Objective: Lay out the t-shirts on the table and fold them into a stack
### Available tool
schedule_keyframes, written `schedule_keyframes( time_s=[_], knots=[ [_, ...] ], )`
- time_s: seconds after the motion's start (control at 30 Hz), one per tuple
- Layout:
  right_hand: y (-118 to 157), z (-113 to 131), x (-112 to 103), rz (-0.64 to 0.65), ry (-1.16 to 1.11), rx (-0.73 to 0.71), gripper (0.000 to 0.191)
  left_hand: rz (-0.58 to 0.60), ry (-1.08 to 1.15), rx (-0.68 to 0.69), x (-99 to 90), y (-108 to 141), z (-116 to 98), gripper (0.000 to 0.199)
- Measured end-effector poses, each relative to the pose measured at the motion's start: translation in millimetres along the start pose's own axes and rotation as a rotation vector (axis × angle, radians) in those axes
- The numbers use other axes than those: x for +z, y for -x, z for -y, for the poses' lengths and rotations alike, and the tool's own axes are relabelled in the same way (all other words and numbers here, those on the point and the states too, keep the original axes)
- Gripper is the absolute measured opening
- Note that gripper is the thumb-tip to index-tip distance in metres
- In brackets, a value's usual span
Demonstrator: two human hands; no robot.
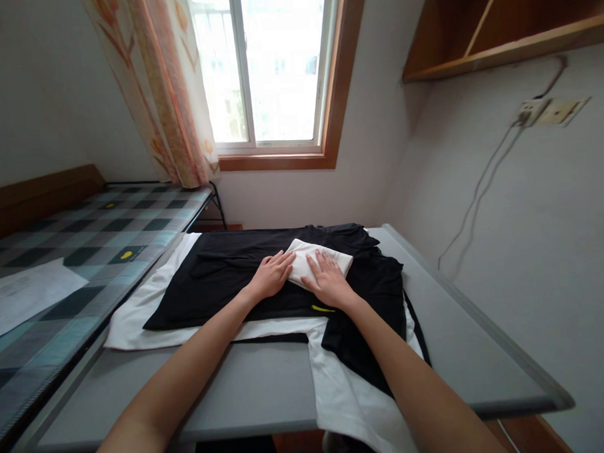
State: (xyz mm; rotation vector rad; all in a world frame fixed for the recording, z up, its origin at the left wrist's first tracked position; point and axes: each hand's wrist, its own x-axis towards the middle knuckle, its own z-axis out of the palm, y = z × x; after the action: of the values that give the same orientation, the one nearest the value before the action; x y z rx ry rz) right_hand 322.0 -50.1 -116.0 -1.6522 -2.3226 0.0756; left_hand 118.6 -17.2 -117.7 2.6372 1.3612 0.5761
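Note:
A small folded white cloth (298, 272) lies on top of a black T-shirt (209, 277) that is spread flat. My left hand (273, 274) rests on the left edge of the cloth, fingers stretched out. Flat on its right half lies my right hand (328, 279), fingers spread. Under the black shirt a white T-shirt (349, 391) shows at the left and the front, one sleeve hanging past the table's front edge. A small yellow mark (323, 309) shows on the black shirt near my right wrist.
The garments lie on a grey table (259, 388). To the left stands a bed with a checked mattress (146, 223) and a sheet of paper (29, 295). Behind are a curtain (166, 92) and a window (285, 67). A cord (473, 199) hangs on the right wall.

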Motion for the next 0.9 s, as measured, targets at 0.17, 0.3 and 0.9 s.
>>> schedule_keyframes(
  time_s=[0.17,0.3,0.9],
  knots=[
    [14,-5,9,0.016,0.051,-0.003,0.079,0.014,-0.014,-0.022,1.1,0,2,0.049],
    [28,-6,7,-0.038,0.028,-0.031,0.080,-0.003,0.000,-0.018,2.6,0,1,0.049],
    [14,-59,-30,-0.031,-0.403,0.549,0.045,-0.045,-0.004,0.000,2.3,-1,2,0.050]
  ],
)
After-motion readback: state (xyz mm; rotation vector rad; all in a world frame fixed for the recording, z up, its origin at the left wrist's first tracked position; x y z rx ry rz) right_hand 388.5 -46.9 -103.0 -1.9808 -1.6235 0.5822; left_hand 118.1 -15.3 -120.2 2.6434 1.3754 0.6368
